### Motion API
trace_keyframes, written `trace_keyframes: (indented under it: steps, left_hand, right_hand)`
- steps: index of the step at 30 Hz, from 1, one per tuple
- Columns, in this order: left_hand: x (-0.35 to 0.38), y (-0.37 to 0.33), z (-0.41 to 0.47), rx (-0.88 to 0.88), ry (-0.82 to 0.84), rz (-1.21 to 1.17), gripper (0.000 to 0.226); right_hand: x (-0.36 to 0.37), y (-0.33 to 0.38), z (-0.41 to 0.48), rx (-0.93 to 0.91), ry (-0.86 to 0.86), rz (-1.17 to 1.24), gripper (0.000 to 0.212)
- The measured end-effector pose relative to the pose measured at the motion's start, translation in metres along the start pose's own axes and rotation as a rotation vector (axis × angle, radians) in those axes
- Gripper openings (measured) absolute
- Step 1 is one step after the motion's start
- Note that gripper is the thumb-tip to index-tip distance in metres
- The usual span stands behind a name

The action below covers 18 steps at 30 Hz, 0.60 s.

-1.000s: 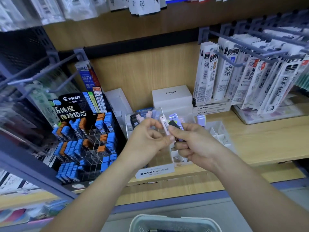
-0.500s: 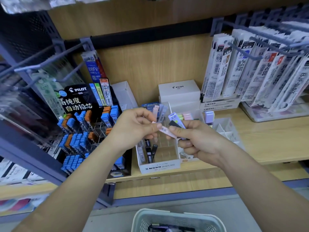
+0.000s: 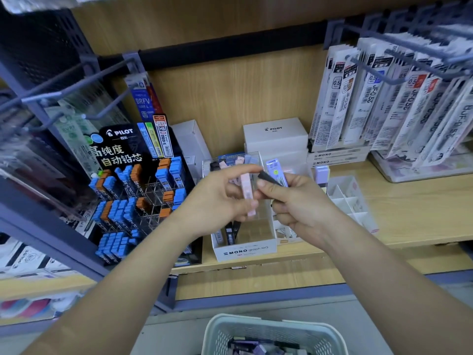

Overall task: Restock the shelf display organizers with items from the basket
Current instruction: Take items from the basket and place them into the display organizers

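Observation:
My left hand (image 3: 220,198) pinches a slim pink lead case (image 3: 247,194), held nearly upright above the white MONO organizer box (image 3: 245,248) on the wooden shelf. My right hand (image 3: 297,201) grips a small bundle of cases just to the right, with a black case (image 3: 267,177) and a purple case (image 3: 276,169) sticking out above the fingers. The two hands almost touch. A few dark cases lie inside the organizer. Below, at the bottom edge, the pale basket (image 3: 222,329) holds several purple and dark cases.
A black PILOT lead display (image 3: 133,180) with blue and orange cases stands to the left. White PILOT boxes (image 3: 275,135) sit behind the organizer. A white divided tray (image 3: 348,198) lies to the right. Refill packs (image 3: 394,98) hang from hooks at upper right.
My left hand has drawn the pink case out of the right hand's bundle and turned it nearly upright. The view has tilted down, showing more of the basket.

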<state>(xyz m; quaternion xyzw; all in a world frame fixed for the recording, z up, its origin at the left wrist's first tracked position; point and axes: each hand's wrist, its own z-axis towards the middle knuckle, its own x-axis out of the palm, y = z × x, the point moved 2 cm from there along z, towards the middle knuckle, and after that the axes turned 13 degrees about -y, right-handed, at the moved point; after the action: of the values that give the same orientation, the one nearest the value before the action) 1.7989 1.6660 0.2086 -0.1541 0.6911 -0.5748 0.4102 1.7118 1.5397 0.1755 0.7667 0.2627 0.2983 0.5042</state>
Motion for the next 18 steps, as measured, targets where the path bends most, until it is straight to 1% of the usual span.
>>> trace_keyframes:
  steps: [2, 3, 4, 7, 12, 16, 18]
  left_hand:
    - [-0.011, -0.001, 0.003, 0.009, -0.058, 0.01, 0.027]
    - [-0.017, 0.0, 0.005, 0.014, -0.08, 0.018, 0.02]
    - [-0.021, 0.002, 0.006, 0.036, -0.103, 0.053, 0.019]
    - [-0.026, 0.007, 0.01, 0.16, -0.21, 0.265, 0.015]
    - [-0.027, 0.015, 0.019, 0.203, -0.401, 0.451, 0.009]
    - [-0.013, 0.02, 0.022, 0.313, -0.416, 0.629, 0.019]
    - [-0.005, 0.025, 0.024, 0.375, -0.403, 0.706, 0.019]
  right_hand:
    - [-0.006, 0.004, 0.003, 0.011, -0.042, 0.027, 0.011]
    - [-0.01, 0.005, 0.004, 0.017, -0.066, 0.04, 0.014]
    - [-0.013, 0.006, 0.005, 0.023, -0.087, 0.049, 0.014]
    - [-0.02, 0.006, 0.006, 0.056, -0.117, 0.061, 0.015]
    - [-0.018, 0.007, 0.003, 0.109, -0.103, 0.033, 0.021]
    - [-0.017, 0.007, 0.001, 0.138, -0.093, 0.023, 0.022]
    - [-0.017, 0.007, 0.0, 0.156, -0.086, 0.028, 0.022]
